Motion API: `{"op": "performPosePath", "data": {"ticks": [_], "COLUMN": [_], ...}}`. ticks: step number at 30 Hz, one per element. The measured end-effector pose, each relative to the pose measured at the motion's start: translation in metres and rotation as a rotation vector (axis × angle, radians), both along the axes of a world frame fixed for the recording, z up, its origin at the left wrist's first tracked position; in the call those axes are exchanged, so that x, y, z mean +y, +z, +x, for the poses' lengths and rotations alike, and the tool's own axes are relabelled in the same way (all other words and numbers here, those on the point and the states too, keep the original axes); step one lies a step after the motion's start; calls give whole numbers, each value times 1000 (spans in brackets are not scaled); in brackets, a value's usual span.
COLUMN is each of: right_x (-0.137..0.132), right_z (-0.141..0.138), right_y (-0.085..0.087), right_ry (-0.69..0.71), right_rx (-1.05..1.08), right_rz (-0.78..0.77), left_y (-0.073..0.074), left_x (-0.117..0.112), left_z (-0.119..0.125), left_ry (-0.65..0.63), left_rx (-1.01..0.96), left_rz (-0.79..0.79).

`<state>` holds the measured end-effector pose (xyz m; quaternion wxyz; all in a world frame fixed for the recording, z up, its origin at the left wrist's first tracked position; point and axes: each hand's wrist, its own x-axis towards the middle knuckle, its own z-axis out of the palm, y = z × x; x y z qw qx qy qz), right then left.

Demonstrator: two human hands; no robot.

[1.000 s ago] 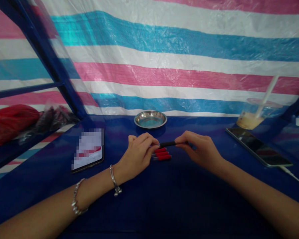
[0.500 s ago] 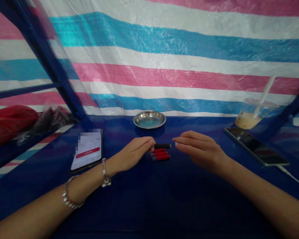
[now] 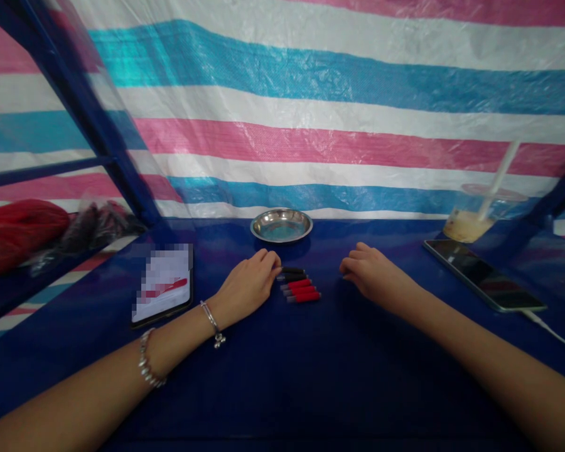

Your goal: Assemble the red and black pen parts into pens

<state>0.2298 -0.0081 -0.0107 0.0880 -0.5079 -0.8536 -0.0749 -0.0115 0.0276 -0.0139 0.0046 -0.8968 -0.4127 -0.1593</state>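
Observation:
A row of short pen-like sticks lies on the blue table (image 3: 282,376) between my hands. Two black sticks (image 3: 294,277) are at the far end, with three red sticks (image 3: 304,296) nearer me. The sticks lie crosswise, side by side; their exact kind is unclear. My left hand (image 3: 252,279), with bracelets at the wrist, has its fingers pressed together at the left end of the farthest black stick. To the right of the row, my right hand (image 3: 374,276) is closed, its fingers curled under, apart from the sticks. Nothing shows in it.
Behind the row stands a shallow metal dish (image 3: 281,226). A phone (image 3: 167,292) with a lit screen lies at left. At right are a dark-screened phone (image 3: 483,273) on a cable and a plastic cup (image 3: 468,226) with a straw. A striped sheet (image 3: 311,138) hangs behind.
The black stick at my left fingertips has gone down into the row, beyond the other sticks. My right hand has drawn back slightly to the right, and its stretched fingers have curled in.

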Motion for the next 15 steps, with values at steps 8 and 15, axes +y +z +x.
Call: {"op": "performPosePath", "data": {"ticks": [8,15], "right_x": [5,1], "right_z": [5,5], "right_y": [-6,-1], "right_ry": [-2,-68], "right_rx": [51,65], "right_rz": [-77,-87], "left_y": [0,8], "left_x": [-2,-7], "left_z": [0,2], "left_ry": [-32,-74], "left_rx": [11,-35], "left_rz": [-17,6]}}
